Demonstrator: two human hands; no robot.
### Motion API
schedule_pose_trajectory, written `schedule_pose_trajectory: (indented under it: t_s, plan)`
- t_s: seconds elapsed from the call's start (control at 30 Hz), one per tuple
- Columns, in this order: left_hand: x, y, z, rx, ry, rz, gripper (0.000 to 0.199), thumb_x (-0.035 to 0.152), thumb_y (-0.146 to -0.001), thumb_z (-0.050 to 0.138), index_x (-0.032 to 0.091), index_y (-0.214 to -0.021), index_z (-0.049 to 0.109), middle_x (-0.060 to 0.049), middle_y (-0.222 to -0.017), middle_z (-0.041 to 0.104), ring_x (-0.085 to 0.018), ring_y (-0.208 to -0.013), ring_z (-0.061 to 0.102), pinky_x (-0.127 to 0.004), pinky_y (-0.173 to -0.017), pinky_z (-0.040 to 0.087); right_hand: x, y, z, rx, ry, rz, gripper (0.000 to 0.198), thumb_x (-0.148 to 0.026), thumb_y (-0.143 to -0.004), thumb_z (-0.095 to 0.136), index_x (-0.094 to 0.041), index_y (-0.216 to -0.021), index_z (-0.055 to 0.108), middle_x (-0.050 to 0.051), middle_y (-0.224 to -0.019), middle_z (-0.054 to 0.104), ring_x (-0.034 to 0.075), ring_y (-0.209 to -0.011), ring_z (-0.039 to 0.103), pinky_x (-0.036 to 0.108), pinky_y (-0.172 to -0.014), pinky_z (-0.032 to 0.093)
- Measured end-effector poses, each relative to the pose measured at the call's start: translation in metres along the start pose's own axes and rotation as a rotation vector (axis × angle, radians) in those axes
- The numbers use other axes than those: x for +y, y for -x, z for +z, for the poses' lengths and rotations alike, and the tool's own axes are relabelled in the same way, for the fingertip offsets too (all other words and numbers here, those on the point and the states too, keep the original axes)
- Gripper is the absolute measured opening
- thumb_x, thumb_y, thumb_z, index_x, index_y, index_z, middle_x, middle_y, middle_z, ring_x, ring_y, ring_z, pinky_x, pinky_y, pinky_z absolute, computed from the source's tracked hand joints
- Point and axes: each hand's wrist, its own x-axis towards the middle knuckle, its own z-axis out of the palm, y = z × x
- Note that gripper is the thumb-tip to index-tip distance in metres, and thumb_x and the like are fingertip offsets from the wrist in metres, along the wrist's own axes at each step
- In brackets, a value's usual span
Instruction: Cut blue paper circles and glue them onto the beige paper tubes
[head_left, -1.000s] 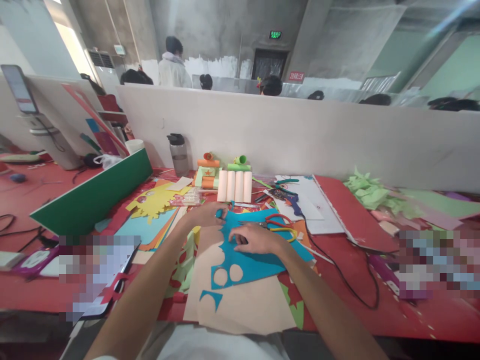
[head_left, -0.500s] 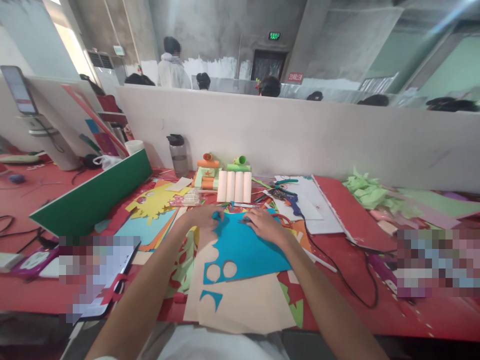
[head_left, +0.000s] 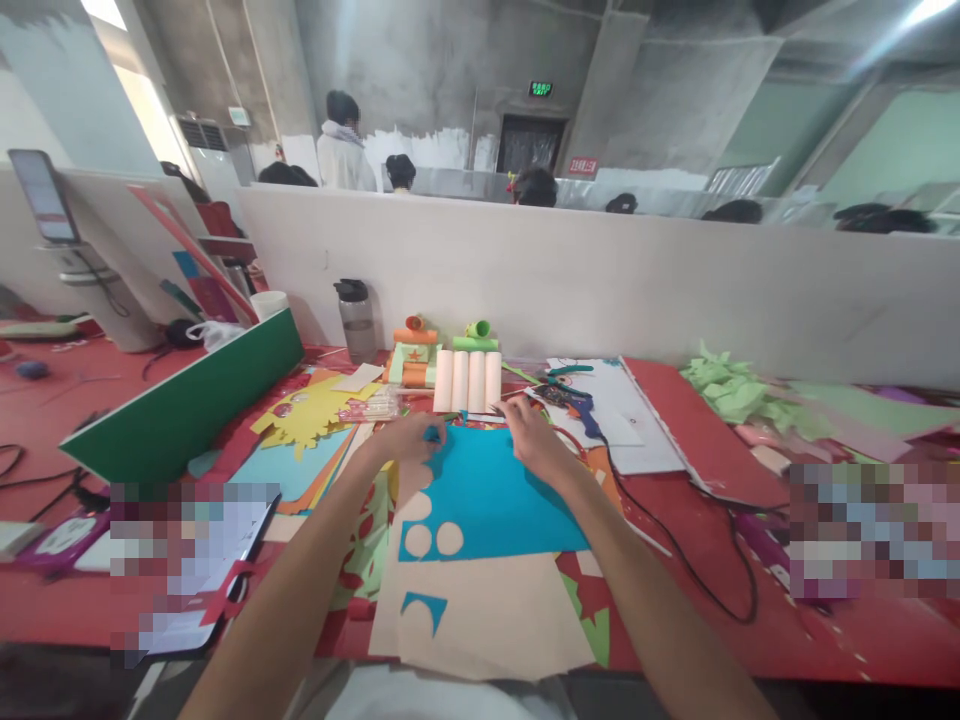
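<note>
A large sheet of blue craft paper (head_left: 495, 500) lies over beige paper (head_left: 495, 615). Its left edge is scalloped, and two round holes pierce its lower left corner. My left hand (head_left: 412, 440) is closed at the upper left edge, pinching a bit of blue paper. At the upper right edge, my right hand (head_left: 536, 440) has curled fingers around a thin, dark-tipped tool (head_left: 496, 408); most of it is hidden, so its kind is unclear. A loose blue scrap (head_left: 424, 610) with a curved cut rests on the beige paper below.
Beige paper rolls (head_left: 469, 382) stand beyond the sheet, beside orange and green rolls (head_left: 412, 350). A water bottle (head_left: 355, 320) is behind. Right are a glue gun (head_left: 581, 408) and its cord; left are yellow cutouts (head_left: 304, 410), a green board (head_left: 187, 400) and a tablet.
My right hand has lifted off the middle of the blue sheet and moved up and right, with the pointed tool now at the far edge. My left hand has stayed nearly in place.
</note>
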Motion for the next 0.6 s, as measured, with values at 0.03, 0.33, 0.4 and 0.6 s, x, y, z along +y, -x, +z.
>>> schedule_pose_trajectory:
  t_s: [0.03, 0.33, 0.4, 0.6]
  plan:
    - [0.0, 0.0, 0.0, 0.016, -0.003, -0.002, 0.019, 0.018, -0.076, 0.06, 0.017, -0.093, 0.07, -0.008, -0.093, 0.072, -0.02, -0.077, 0.064, -0.027, -0.066, 0.046, 0.003, -0.001, -0.004, 0.026, 0.001, 0.01, 0.059, 0.006, -0.083, 0.037, -0.015, -0.137, 0.047, 0.016, -0.123, 0.051, 0.028, -0.102, 0.054, 0.038, -0.09, 0.043]
    - [-0.001, -0.003, -0.001, 0.281, -0.093, -0.074, 0.017, 0.02, -0.085, 0.052, 0.019, -0.097, 0.065, -0.008, -0.095, 0.071, -0.023, -0.084, 0.065, -0.03, -0.074, 0.046, 0.061, 0.013, -0.024, 0.041, -0.009, 0.141, 0.047, 0.002, -0.088, 0.041, -0.015, -0.129, 0.055, 0.016, -0.122, 0.064, 0.028, -0.111, 0.059, 0.037, -0.092, 0.043]
    - [-0.003, -0.004, 0.001, 0.351, -0.117, -0.106, 0.019, 0.019, -0.088, 0.049, 0.02, -0.099, 0.064, -0.008, -0.098, 0.07, -0.024, -0.089, 0.065, -0.031, -0.078, 0.046, 0.074, 0.02, -0.021, -0.002, -0.011, 0.181, 0.042, 0.001, -0.087, 0.044, -0.013, -0.124, 0.058, 0.017, -0.119, 0.066, 0.028, -0.108, 0.061, 0.035, -0.088, 0.045]
    - [-0.004, -0.006, 0.006, 0.477, -0.13, -0.145, 0.017, 0.02, -0.091, 0.047, 0.021, -0.098, 0.062, -0.007, -0.102, 0.07, -0.024, -0.096, 0.064, -0.031, -0.083, 0.046, 0.084, 0.027, -0.01, -0.07, -0.042, 0.207, 0.032, -0.004, -0.09, 0.052, -0.014, -0.117, 0.066, 0.017, -0.111, 0.068, 0.028, -0.104, 0.064, 0.034, -0.087, 0.046]
